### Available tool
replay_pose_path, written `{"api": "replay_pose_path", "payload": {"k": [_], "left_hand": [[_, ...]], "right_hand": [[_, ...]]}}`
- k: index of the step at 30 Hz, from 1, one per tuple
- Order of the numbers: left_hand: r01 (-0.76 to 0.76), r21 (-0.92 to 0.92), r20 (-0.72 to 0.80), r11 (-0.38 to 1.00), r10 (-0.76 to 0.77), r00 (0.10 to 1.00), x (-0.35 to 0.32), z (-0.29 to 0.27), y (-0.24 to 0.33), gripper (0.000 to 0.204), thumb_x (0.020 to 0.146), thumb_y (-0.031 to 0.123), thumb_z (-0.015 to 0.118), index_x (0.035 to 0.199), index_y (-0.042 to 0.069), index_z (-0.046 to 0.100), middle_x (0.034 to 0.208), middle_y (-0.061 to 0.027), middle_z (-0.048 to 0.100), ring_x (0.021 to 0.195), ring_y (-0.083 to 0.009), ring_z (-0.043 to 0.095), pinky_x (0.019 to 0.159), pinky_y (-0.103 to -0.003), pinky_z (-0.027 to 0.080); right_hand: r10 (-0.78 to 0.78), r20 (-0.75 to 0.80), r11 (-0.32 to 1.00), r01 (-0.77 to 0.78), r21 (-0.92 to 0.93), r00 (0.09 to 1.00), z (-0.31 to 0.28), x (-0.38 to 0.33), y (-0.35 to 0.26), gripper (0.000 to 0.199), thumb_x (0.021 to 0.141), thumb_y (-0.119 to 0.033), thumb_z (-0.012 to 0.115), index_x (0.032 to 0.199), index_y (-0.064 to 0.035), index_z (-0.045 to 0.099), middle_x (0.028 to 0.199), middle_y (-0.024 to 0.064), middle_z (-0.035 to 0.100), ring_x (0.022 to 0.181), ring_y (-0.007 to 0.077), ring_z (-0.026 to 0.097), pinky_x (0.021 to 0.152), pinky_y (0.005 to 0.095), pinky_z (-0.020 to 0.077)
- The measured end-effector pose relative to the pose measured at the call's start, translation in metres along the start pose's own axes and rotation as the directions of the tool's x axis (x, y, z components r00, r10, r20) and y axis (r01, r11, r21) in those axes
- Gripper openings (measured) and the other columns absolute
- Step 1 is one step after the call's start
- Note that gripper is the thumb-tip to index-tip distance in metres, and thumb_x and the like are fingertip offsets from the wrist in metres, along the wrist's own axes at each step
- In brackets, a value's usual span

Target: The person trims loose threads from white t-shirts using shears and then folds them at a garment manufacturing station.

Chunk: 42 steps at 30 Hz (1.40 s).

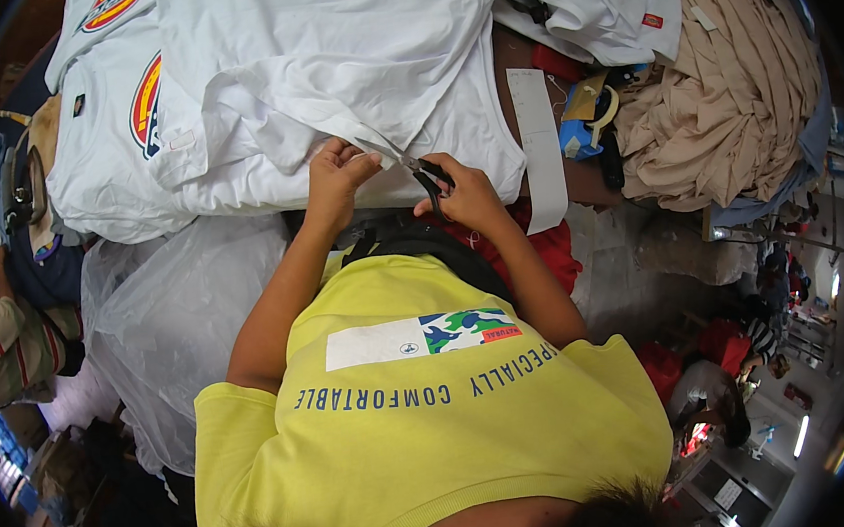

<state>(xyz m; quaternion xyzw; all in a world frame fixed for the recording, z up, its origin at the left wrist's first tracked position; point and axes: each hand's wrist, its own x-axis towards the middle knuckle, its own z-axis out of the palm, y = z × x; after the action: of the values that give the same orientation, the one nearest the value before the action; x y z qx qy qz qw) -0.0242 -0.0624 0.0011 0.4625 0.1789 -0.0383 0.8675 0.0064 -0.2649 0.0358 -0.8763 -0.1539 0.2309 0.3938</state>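
White shirts [253, 47] lie in a pile on the table in front of me. At the near edge of the top one, my left hand [342, 178] pinches a bit of white fabric between thumb and fingers. My right hand [464, 196] is shut on black-handled scissors [402, 154], fingers through the loops. The blades point up and left over the shirt, close to my left fingertips. Whether they touch a thread or the cloth is too small to tell. A coloured oval print shows on the shirts at the left.
Right of the pile lie a long white paper strip [538, 148], a tape roll [604, 107] and a big beige fabric heap [718, 87]. Another white garment [610, 1] sits at the back right. Clear plastic [181, 315] hangs at the left, by a striped bag [10, 345].
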Motion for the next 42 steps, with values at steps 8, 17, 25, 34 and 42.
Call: {"api": "replay_pose_path", "payload": {"k": [8, 17, 25, 34, 42], "left_hand": [[-0.012, -0.065, -0.045, 0.998, 0.009, 0.999, 0.007, -0.002, 0.007, 0.033, 0.075, 0.004, 0.064, 0.105, -0.003, 0.052, 0.096, -0.009, 0.061, 0.083, -0.0138, 0.059, 0.077, -0.027, 0.048], [-0.041, -0.02, -0.026, 0.999, 0.04, 0.999, 0.007, -0.003, 0.008, 0.03, 0.077, -0.001, 0.061, 0.105, -0.001, 0.051, 0.095, -0.0071, 0.06, 0.083, -0.0145, 0.06, 0.076, -0.027, 0.05], [-0.051, -0.128, -0.071, 0.99, 0.042, 0.997, 0.016, -0.008, 0.013, 0.03, 0.078, -0.004, 0.059, 0.107, 0.001, 0.05, 0.095, -0.0066, 0.06, 0.085, -0.0149, 0.059, 0.075, -0.029, 0.051], [-0.072, -0.115, -0.045, 0.991, 0.067, 0.997, 0.013, -0.006, 0.019, 0.037, 0.076, -0.004, 0.062, 0.11, 0.0, 0.048, 0.098, -0.0084, 0.06, 0.083, -0.0149, 0.06, 0.071, -0.027, 0.052], [-0.113, -0.16, -0.062, 0.981, 0.104, 0.993, 0.02, -0.012, 0.02, 0.038, 0.075, -0.004, 0.062, 0.11, -0.001, 0.048, 0.097, -0.0091, 0.06, 0.085, -0.0156, 0.06, 0.074, -0.026, 0.051]], "right_hand": [[-0.089, -0.095, 0.994, 0.083, -0.072, 0.991, 0.01, -0.005, 0.016, 0.063, 0.055, -0.03, 0.082, 0.108, -0.0116, 0.053, 0.068, 0.0091, 0.058, 0.057, 0.027, 0.056, 0.057, 0.0342, 0.0454], [-0.067, -0.055, 0.993, 0.062, -0.101, 0.996, 0.003, 0.012, -0.011, 0.064, 0.055, -0.032, 0.082, 0.109, -0.012, 0.054, 0.071, 0.0128, 0.058, 0.062, 0.0293, 0.058, 0.058, 0.0356, 0.0456], [-0.164, -0.134, 0.985, 0.155, -0.072, 0.977, 0.01, 0.008, 0.009, 0.063, 0.055, -0.032, 0.082, 0.108, -0.0107, 0.054, 0.062, 0.0119, 0.055, 0.059, 0.0314, 0.058, 0.055, 0.0362, 0.0448], [-0.07, -0.07, 0.996, 0.066, -0.057, 0.995, 0.008, 0.021, -0.017, 0.064, 0.054, -0.033, 0.083, 0.107, -0.0102, 0.055, 0.061, 0.0069, 0.051, 0.054, 0.0241, 0.054, 0.053, 0.0336, 0.0437], [-0.133, -0.127, 0.989, 0.124, -0.077, 0.983, 0.014, 0.019, -0.006, 0.061, 0.056, -0.031, 0.081, 0.107, -0.0106, 0.055, 0.066, 0.0092, 0.055, 0.057, 0.025, 0.055, 0.056, 0.0336, 0.0443]]}}
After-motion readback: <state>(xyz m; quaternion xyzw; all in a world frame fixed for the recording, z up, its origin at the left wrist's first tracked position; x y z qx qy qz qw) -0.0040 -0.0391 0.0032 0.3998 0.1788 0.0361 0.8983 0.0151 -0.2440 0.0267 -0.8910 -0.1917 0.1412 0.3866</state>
